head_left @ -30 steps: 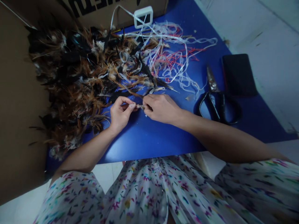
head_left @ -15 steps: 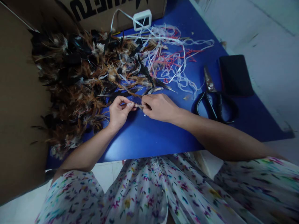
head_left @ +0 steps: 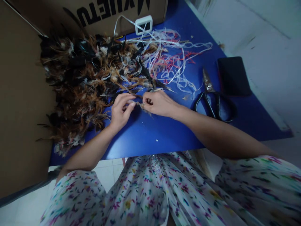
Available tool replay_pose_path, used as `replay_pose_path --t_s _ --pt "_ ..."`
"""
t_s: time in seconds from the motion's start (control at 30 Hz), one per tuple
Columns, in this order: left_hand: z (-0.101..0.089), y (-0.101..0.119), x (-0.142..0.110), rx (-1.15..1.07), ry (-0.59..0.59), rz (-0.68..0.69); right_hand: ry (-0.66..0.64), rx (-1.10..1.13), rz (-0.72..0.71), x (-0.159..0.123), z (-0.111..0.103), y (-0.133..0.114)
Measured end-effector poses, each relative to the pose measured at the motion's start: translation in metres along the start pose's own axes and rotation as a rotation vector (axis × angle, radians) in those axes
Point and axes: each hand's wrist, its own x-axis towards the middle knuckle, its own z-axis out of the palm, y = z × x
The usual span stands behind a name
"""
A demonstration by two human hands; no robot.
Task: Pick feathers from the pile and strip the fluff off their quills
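Note:
Over the blue table point(head_left: 150, 135), my left hand point(head_left: 122, 110) and my right hand point(head_left: 160, 102) meet close together. Between them is a small brownish feather point(head_left: 142, 106), pinched at one end by my left thumb and fingers. My right fingers are closed on its other end, and downy tips stick out below them. A large heap of brown and black feathers point(head_left: 77, 91) lies just left of and beyond my hands. The feather's finer detail is too small to make out.
Black-handled scissors point(head_left: 213, 100) lie at right, beside a dark flat square object point(head_left: 234, 76). Tangled white ribbon point(head_left: 174, 70) and red strands point(head_left: 188, 56) spread behind my hands. At the back, a small white-framed device point(head_left: 144, 25) stands before a cardboard box point(head_left: 122, 9).
My fingers have shifted slightly on the feather, and more of its fluff shows below my right fingers. A small white scrap now lies on the table nearer me. The view has tilted slightly.

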Motion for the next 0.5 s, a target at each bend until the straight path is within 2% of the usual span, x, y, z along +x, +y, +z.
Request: replay_pose_path --t_s 0.07,0.17,0.4,0.5 --pt "-0.0025 0.0025 -0.0003 0.183 -0.049 0.15 0.005 -0.006 -0.009 -0.0001 0.0 -0.0006" --pt "-0.0029 0.0009 -0.0012 0.343 -0.115 0.281 0.007 -0.012 -0.023 -0.0006 0.0003 -0.0019" --pt "-0.0015 -0.0049 -0.0029 0.501 -0.136 0.422 0.024 0.005 -0.051 -0.0014 0.0009 -0.0043" --pt "-0.0015 -0.0027 -0.0015 0.491 -0.134 0.395 0.026 0.046 -0.056 -0.0009 -0.0003 -0.004"
